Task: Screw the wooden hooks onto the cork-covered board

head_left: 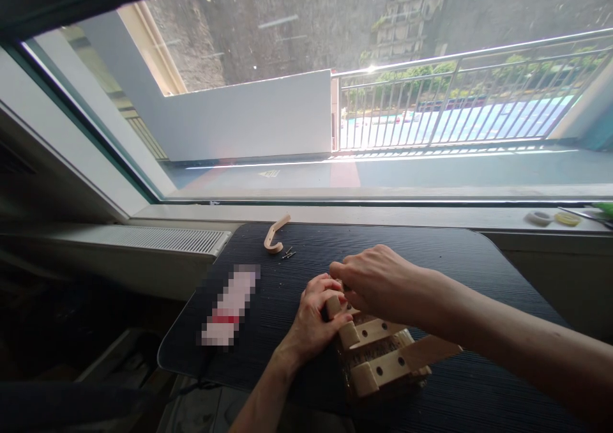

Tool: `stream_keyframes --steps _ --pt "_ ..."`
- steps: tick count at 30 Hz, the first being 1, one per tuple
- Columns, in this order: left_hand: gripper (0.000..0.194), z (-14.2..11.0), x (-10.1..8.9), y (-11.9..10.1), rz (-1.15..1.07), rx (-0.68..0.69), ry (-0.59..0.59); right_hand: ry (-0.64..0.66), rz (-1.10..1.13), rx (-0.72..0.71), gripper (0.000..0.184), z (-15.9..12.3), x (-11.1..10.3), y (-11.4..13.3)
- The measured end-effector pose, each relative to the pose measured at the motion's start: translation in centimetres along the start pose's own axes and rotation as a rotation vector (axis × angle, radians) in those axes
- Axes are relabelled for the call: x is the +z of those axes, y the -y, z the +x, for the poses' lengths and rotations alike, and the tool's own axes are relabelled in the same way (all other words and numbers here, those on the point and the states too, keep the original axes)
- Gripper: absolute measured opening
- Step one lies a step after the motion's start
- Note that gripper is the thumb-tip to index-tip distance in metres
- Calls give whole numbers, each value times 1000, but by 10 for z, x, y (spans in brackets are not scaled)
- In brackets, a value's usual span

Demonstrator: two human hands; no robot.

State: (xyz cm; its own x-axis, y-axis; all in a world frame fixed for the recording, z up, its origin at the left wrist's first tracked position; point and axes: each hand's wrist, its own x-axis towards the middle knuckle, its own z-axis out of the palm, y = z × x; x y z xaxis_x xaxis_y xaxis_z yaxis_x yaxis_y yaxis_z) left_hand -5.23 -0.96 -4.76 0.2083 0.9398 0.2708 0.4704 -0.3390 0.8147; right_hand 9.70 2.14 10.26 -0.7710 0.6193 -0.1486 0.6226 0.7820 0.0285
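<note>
A wooden rack (382, 366) with several pale wooden hooks across it lies at the front of the dark table. Dark round spots, screw heads or holes, show on the hooks. My left hand (318, 308) is closed around the blunt end of the farthest visible wooden hook (333, 305). Just beyond it, my right hand (376, 276) is closed in a pinch over the rack's far end. Whatever is in its fingers is hidden. A loose J-shaped wooden hook (272, 240) rests near the table's back edge, with several small screws (288, 253) beside it.
The black table (412, 244) has rounded corners and stands against a window sill (364, 216). A blurred pink and red item (230, 308) lies on its left side. Rolls of tape (567, 218) sit on the sill at right. A vented ledge (167, 238) is at left.
</note>
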Motion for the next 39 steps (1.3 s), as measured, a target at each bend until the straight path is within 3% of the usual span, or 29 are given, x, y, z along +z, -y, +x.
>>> stream_keyframes --steps 5,10,17,22,24,31,36,39 --pt "15 1 -1 -2 14 -13 7 -47 52 -98 17 -2 9 -4" --pt "16 1 -1 -2 -3 -7 3 -85 57 -57 14 0 21 -5" --pt "17 0 1 1 10 2 3 -31 -35 66 9 1 10 0" --pt "17 1 1 1 17 -5 4 -83 -5 -29 5 -2 11 -4" --pt "17 1 1 1 24 -10 6 -99 35 -74 12 -3 15 -7" --pt "17 1 2 3 33 14 6 -96 34 -2 5 1 22 -9" --pt "18 1 1 1 36 5 12 -72 16 49 15 0 12 -5" --pt "17 0 1 1 37 4 19 -74 22 15 12 -4 6 -5"
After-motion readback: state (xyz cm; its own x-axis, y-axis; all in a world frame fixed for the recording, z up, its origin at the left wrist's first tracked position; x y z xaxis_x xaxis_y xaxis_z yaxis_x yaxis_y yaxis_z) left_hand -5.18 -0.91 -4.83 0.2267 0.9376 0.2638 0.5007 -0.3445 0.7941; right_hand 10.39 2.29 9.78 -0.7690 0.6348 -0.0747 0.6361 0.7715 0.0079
